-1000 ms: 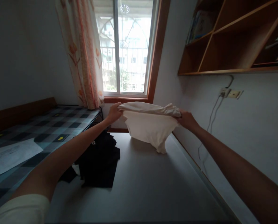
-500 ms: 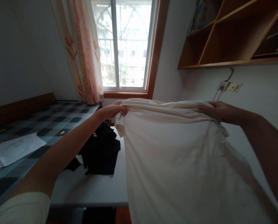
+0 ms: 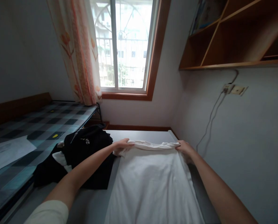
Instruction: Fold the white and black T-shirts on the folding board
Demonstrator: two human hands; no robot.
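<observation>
A white T-shirt (image 3: 153, 180) stretches between my two hands, its body spread toward me over the white table (image 3: 139, 135). My left hand (image 3: 123, 143) is closed on the shirt's far left corner, near a sleeve. On the far right corner, my right hand (image 3: 185, 147) pinches the cloth, with some fingers hidden behind it. The shirt's far edge is bunched in a narrow roll from one hand to the other. Beside my left forearm lies a heap of black clothes (image 3: 92, 155) with white lettering and a bit of white cloth.
A bed with a checked sheet (image 3: 66, 112) stands at the left, with a paper sheet (image 3: 10, 152) on it. Ahead are a window (image 3: 129, 46) and a flowered curtain (image 3: 78, 56). Wooden shelves (image 3: 223, 65) and a socket with cords (image 3: 227, 88) are on the right wall.
Both hands have lowered the shirt from the raised position down to the tabletop. The table's far end and the hanging cord now show. Both hands still grip the cloth.
</observation>
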